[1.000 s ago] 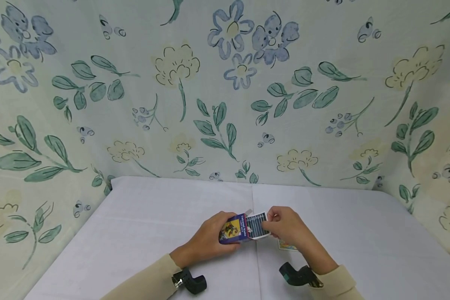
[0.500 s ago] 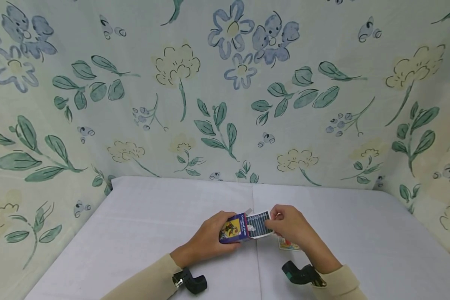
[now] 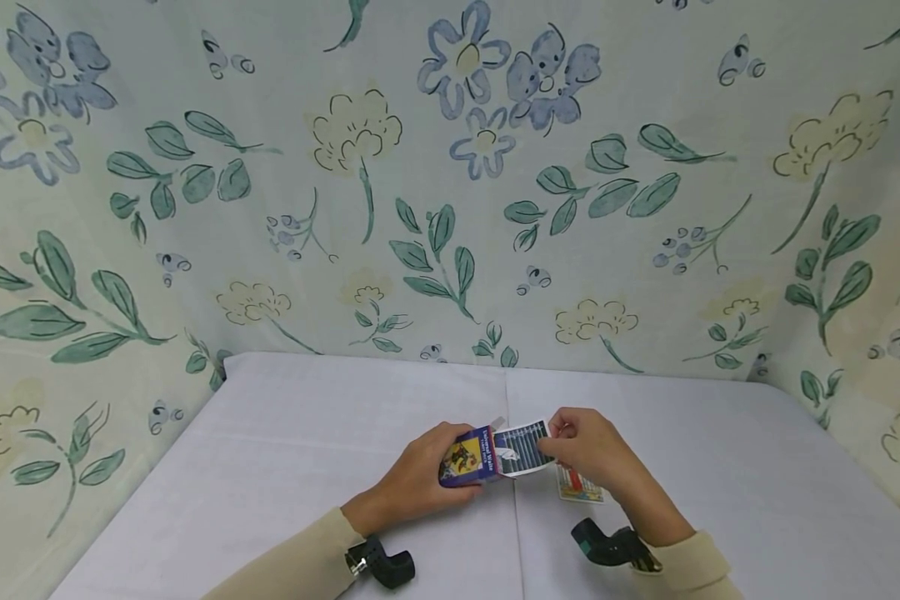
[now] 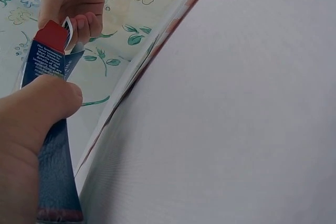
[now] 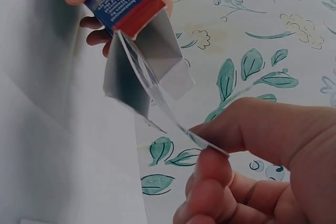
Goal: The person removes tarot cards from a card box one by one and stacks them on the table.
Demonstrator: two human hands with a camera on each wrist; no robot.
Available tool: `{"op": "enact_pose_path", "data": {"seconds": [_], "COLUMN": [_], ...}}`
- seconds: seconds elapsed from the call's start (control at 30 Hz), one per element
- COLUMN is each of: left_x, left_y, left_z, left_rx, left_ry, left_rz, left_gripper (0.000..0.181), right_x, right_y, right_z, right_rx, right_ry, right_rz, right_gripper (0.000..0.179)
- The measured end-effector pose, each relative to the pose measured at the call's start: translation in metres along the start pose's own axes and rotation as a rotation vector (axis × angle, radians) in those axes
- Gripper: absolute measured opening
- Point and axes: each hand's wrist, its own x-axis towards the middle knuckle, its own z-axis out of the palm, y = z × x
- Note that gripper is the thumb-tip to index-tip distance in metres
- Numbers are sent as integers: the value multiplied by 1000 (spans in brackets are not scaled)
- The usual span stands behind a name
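Observation:
My left hand [image 3: 408, 479] grips a tarot card box [image 3: 467, 461], blue-purple with a yellow picture and "Universal Waite" on its side. Its end flaps stand open toward the right. A dark-striped tarot card [image 3: 520, 448] sticks partly out of that end, and my right hand [image 3: 588, 446] pinches its outer edge between thumb and finger. In the right wrist view the card [image 5: 197, 137] looks thin and slightly bent; I cannot tell whether it is a single one. In the left wrist view the left thumb presses along the box's narrow side [image 4: 55, 156].
Below the right hand, a colourful card [image 3: 581, 486] lies on the white-covered table [image 3: 345, 408], partly hidden by that hand. Floral cloth [image 3: 450, 208] hangs behind the table and at both sides. Black wrist cameras [image 3: 390, 567] are strapped to both wrists.
The right hand has moved a little to the right, drawing the card farther out of the box. More of the card on the table shows. The left hand and box stay nearly still.

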Motion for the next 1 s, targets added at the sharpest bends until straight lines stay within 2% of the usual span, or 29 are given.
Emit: {"op": "enact_pose_path", "data": {"seconds": [0.33,0.67,1.0], "left_x": [0,0,0], "left_y": [1,1,0], "left_z": [-1,-1,0], "left_rx": [-10,-25,-31], "left_ry": [4,8,15], "left_rz": [-3,-9,-10], "left_gripper": [73,72,72], "right_x": [-1,0,-1], "right_y": [3,10,11], "right_z": [-6,-17,-28], "right_rx": [10,38,69], "right_ry": [1,-8,-31], "right_rz": [7,-42,-56], "right_gripper": [17,16,19]}}
